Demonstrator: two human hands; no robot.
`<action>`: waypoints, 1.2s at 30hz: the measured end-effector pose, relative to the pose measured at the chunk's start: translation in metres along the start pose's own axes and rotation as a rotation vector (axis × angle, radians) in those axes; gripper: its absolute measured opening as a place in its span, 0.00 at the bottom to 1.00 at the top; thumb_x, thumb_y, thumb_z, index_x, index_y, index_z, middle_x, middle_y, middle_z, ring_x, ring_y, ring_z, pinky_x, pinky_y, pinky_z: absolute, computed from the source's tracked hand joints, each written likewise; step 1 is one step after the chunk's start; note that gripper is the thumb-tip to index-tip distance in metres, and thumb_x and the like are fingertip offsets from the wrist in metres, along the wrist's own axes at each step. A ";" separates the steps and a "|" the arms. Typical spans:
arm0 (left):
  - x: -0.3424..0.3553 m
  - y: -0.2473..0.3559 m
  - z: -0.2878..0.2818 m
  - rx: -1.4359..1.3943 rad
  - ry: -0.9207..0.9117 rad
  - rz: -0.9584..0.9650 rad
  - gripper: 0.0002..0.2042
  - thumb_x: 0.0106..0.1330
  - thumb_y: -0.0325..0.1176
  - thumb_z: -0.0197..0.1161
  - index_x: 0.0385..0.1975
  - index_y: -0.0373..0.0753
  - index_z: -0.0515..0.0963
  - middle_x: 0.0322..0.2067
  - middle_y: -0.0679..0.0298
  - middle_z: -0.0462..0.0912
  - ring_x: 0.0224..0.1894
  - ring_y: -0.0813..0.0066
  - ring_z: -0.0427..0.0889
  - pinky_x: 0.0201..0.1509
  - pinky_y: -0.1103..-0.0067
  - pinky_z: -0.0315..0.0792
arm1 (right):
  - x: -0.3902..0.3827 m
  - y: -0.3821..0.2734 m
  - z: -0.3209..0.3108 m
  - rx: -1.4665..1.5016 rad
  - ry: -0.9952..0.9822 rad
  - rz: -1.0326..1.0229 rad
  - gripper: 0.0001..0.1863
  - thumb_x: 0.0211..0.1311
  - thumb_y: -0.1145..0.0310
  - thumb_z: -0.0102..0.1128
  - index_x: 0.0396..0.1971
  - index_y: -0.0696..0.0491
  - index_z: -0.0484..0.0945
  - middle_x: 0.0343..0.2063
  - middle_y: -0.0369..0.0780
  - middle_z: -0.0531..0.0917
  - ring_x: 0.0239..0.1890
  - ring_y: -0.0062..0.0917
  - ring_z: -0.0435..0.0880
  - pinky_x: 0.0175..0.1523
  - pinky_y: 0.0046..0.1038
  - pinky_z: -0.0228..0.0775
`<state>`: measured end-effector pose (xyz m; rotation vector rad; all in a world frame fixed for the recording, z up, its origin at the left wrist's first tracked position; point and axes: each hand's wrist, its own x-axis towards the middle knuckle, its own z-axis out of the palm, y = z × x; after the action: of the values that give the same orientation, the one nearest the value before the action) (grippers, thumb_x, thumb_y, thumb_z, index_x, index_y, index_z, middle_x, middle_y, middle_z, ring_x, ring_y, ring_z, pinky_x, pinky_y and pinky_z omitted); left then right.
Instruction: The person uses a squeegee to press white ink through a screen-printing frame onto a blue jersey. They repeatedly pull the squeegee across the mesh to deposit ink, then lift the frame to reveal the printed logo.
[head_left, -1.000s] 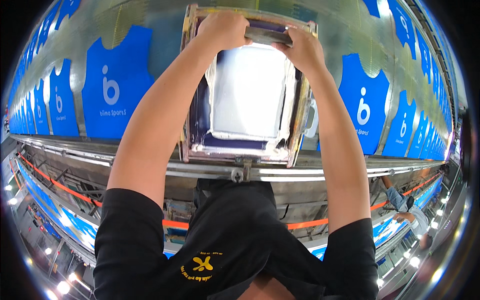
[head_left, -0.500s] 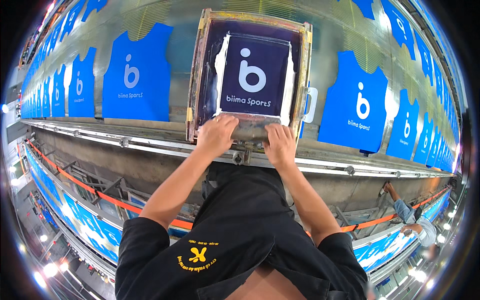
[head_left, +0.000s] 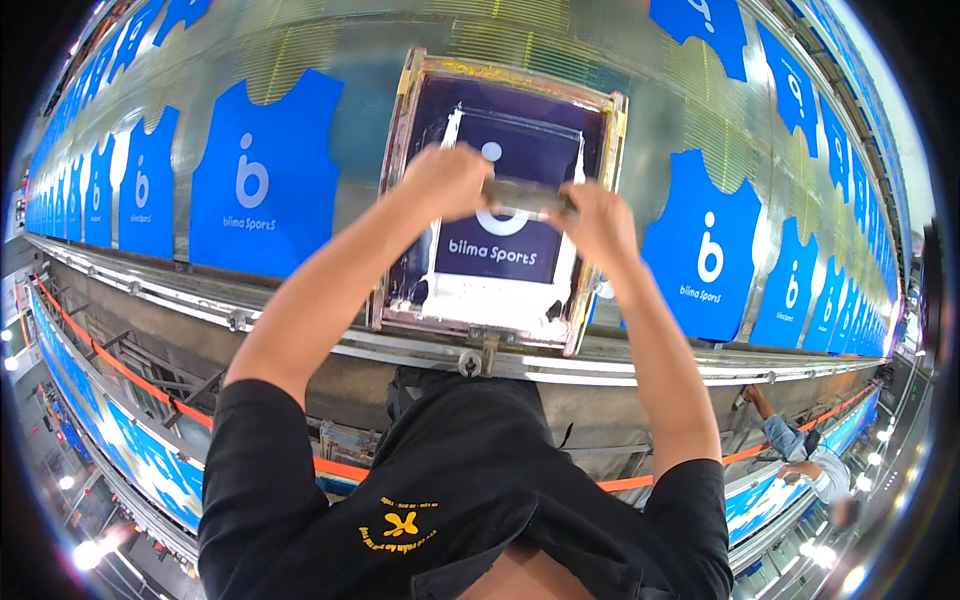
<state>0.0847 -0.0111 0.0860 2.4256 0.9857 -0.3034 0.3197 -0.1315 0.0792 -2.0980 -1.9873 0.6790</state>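
Observation:
My left hand (head_left: 450, 180) and my right hand (head_left: 598, 218) grip the two ends of a grey squeegee (head_left: 525, 195) over the middle of a framed printing screen (head_left: 616, 130). The screen's dark purple surface shows a white logo with lettering, partly hidden behind the squeegee. White ink (head_left: 490, 298) lies in a band along the screen's near side and in strips down both sides. I cannot tell whether the squeegee touches the screen.
Blue shirt panels (head_left: 265, 200) with white prints lie in rows along the long metal table (head_left: 360, 110). A rail (head_left: 300, 330) runs along its near edge. Another person (head_left: 805, 460) is at a parallel table at the lower right, beside an orange strip (head_left: 630, 480).
The squeegee went from the screen's far end to its near end, exposing the logo beneath white ink. Both hands have since lifted it back toward the middle, away from my body.

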 end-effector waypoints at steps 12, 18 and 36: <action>0.023 -0.022 0.039 -0.045 0.142 -0.067 0.16 0.62 0.50 0.73 0.34 0.43 0.88 0.35 0.59 0.88 0.41 0.55 0.89 0.49 0.58 0.80 | 0.022 0.018 0.050 -0.031 0.251 -0.085 0.23 0.52 0.52 0.82 0.38 0.53 0.85 0.33 0.45 0.84 0.42 0.43 0.84 0.47 0.43 0.76; -0.096 0.026 0.095 -0.108 0.079 -0.034 0.15 0.53 0.46 0.79 0.36 0.45 0.87 0.33 0.64 0.86 0.41 0.59 0.87 0.46 0.62 0.81 | -0.101 -0.025 0.070 0.076 0.162 -0.127 0.21 0.49 0.64 0.83 0.41 0.53 0.83 0.35 0.42 0.85 0.42 0.41 0.84 0.52 0.43 0.75; -0.001 -0.012 0.053 -0.021 0.174 -0.087 0.15 0.58 0.48 0.77 0.37 0.47 0.88 0.36 0.61 0.89 0.41 0.55 0.89 0.47 0.59 0.82 | 0.004 0.013 0.060 -0.055 0.244 -0.114 0.16 0.54 0.58 0.81 0.33 0.52 0.85 0.30 0.43 0.85 0.37 0.44 0.84 0.46 0.44 0.75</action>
<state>0.0748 -0.0328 0.0368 2.4255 1.1658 -0.1114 0.3057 -0.1393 0.0200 -1.9699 -1.9896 0.3340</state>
